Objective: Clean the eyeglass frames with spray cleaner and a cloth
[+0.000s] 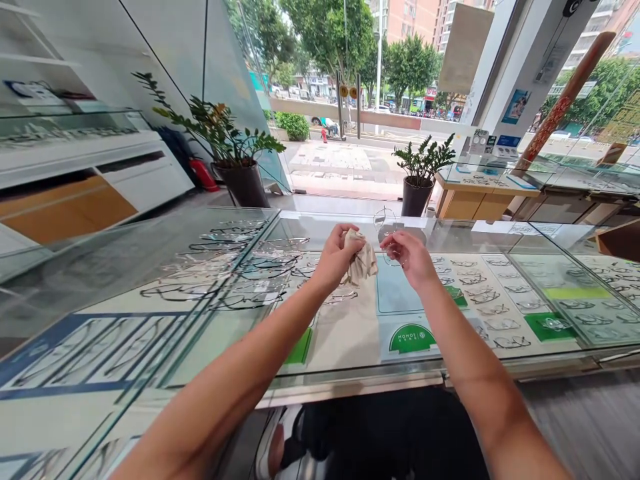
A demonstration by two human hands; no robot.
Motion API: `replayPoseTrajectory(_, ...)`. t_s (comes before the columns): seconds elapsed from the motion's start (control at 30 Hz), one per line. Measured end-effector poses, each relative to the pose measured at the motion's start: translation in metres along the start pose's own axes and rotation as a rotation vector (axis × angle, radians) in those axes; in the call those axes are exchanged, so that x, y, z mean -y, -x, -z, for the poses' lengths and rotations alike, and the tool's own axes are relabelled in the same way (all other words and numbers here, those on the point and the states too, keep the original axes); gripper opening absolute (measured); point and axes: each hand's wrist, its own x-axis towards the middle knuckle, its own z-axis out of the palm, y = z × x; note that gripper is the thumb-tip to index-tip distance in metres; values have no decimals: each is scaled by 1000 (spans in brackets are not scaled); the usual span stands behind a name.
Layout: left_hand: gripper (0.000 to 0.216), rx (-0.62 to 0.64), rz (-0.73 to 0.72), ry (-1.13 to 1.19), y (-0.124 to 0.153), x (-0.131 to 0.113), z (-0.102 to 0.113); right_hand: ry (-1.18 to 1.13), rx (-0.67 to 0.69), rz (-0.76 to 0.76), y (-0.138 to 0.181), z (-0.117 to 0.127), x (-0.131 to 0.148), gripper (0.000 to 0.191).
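My left hand (341, 253) is closed on a crumpled beige cloth (361, 261), which hangs down from the thumb and fingers. Just to its right, my right hand (407, 257) pinches a pair of thin-rimmed eyeglasses (385, 219). One round lens stands up above the fingertips; the rest of the frame is partly hidden by the fingers. Both hands are over the glass display counter (345, 373), close together but apart. Left of my left hand, several eyeglasses (265, 267) lie in rows on the glass top.
More eyeglasses (483, 293) are laid out inside the counter at right, near a green sign (413, 339). Beyond the counter stand two potted plants (245, 180) (419, 193). A red fire extinguisher (203, 175) is at the left wall. A wooden cabinet (483, 200) stands back right.
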Motion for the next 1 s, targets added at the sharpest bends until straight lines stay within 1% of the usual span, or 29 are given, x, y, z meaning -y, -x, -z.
replayPoseTrajectory(0.07,48,39,31,-12,4,3,-4,10,-46,43,-2,3,1,22)
replayPoseTrajectory(0.1,48,99,44,-34,7,5,-6,7,-75,67,-3,5,1,22)
replayPoseTrajectory(0.17,45,323,50,-114,14,10,-11,-5,-120,100,-5,10,3,21)
replayPoseTrajectory(0.2,43,448,25,-179,17,13,-12,-8,-131,110,-5,12,4,20)
replayPoseTrajectory(0.23,39,534,-38,-270,19,15,-12,-3,-130,116,-6,14,6,20)
replayPoseTrajectory(0.27,35,557,-134,-379,20,16,-12,12,-119,119,-6,17,7,21)
replayPoseTrajectory(0.3,33,501,-260,-497,19,17,-10,36,-102,120,-7,18,8,21)
replayPoseTrajectory(0.33,33,375,-402,-608,18,17,-7,65,-81,120,-7,20,8,22)
replayPoseTrajectory(0.37,36,219,-535,-695,15,17,-4,102,-54,118,-7,21,9,23)
replayPoseTrajectory(0.4,43,76,-650,-754,11,16,0,145,-23,114,-7,22,10,23)
replayPoseTrajectory(0.43,52,-27,-742,-789,8,15,4,186,8,107,-6,23,10,24)
replayPoseTrajectory(0.47,60,-87,-811,-813,5,14,8,224,41,98,-6,23,11,24)
replayPoseTrajectory(0.5,68,-103,-860,-835,2,13,10,256,75,88,-5,24,11,23)
replayPoseTrajectory(0.53,73,-86,-888,-859,1,12,12,282,109,79,-5,24,12,24)
replayPoseTrajectory(0.6,77,-26,-907,-904,0,11,14,322,181,68,-4,25,13,24)
replayPoseTrajectory(0.67,74,6,-901,-926,0,11,14,363,258,65,-3,25,14,25)
replayPoseTrajectory(0.77,64,-21,-904,-937,1,12,14,402,331,73,-4,25,13,26)
replayPoseTrajectory(0.87,55,-59,-926,-950,-2,14,16,414,360,89,-7,24,11,27)
replayPoseTrajectory(1.0,49,-104,-977,-957,-6,17,18,406,391,106,-9,23,9,26)
